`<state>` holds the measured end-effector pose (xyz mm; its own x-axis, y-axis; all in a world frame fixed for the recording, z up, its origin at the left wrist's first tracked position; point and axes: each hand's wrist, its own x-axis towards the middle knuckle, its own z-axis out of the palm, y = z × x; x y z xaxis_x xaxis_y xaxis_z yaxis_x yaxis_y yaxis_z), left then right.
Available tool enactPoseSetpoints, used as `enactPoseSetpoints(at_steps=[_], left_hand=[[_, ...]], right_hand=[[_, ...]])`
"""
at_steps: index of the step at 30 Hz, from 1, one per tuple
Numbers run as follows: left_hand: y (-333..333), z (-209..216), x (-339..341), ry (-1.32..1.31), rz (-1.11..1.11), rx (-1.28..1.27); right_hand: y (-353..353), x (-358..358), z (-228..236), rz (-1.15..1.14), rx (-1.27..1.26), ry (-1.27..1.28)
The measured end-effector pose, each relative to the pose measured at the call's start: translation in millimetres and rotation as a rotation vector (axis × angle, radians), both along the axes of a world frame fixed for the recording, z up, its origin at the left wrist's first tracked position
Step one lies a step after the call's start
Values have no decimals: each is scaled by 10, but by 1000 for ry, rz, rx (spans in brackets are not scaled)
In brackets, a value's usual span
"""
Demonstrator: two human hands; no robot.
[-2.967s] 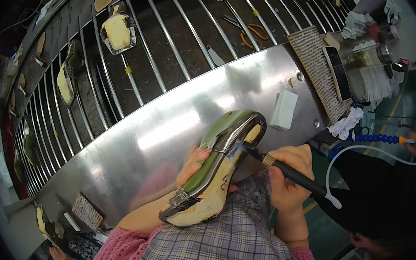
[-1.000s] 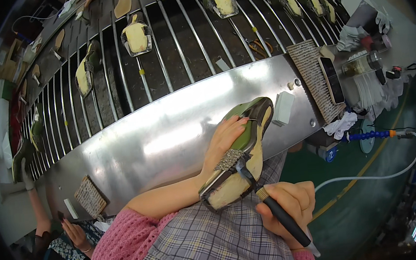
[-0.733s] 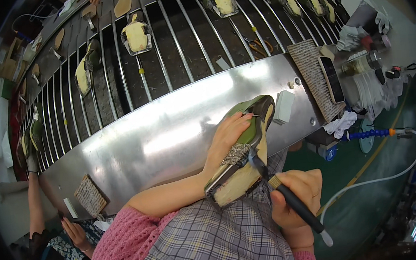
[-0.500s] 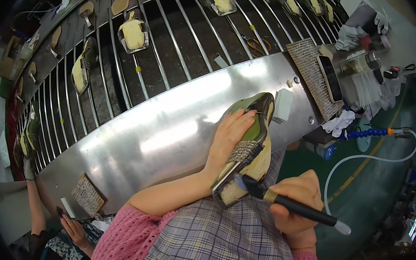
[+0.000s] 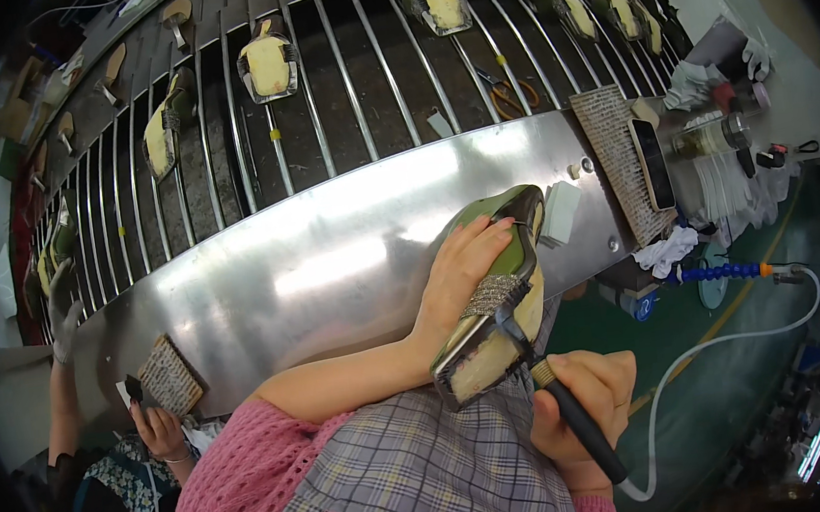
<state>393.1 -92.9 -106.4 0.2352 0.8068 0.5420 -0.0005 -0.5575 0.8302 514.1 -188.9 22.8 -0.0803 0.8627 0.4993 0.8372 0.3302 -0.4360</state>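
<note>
A green shoe upper (image 5: 440, 236), stretched over a form, is tilted across the near edge of the metal table, its pale underside partly in view. A sparkly woven band (image 5: 495, 294) crosses it. My left hand (image 5: 465, 262) is wrapped over the green part and holds the shoe. My right hand (image 5: 587, 402) is closed round the black handle of a brush (image 5: 585, 432) with a thin white hose at its rear end. The brush head touches the shoe's edge beside the band; its bristles are hard to make out.
Metal rollers (image 5: 343, 75) carry several similar shoes, and orange-handled scissors (image 5: 513, 98) lie among them. At right are a woven pad (image 5: 618, 157), a phone (image 5: 653, 163) and a blue jointed hose (image 5: 718, 273). A co-worker's hand (image 5: 161, 433) is at lower left beside another pad (image 5: 170, 378).
The brush head has moved right and up along the shoe's edge toward the band, its handle now steeper. The shoe has shifted slightly right. The co-worker's hands have moved up.
</note>
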Motion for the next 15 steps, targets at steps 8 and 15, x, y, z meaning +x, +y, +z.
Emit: enactPoseSetpoints(at_steps=[8, 15], left_hand=[[0, 94, 29, -8, 28, -43], [-28, 183, 62, 19, 54, -60]], right_hand=[[-6, 21, -35, 5, 67, 15], [-91, -73, 37, 43, 96, -38]])
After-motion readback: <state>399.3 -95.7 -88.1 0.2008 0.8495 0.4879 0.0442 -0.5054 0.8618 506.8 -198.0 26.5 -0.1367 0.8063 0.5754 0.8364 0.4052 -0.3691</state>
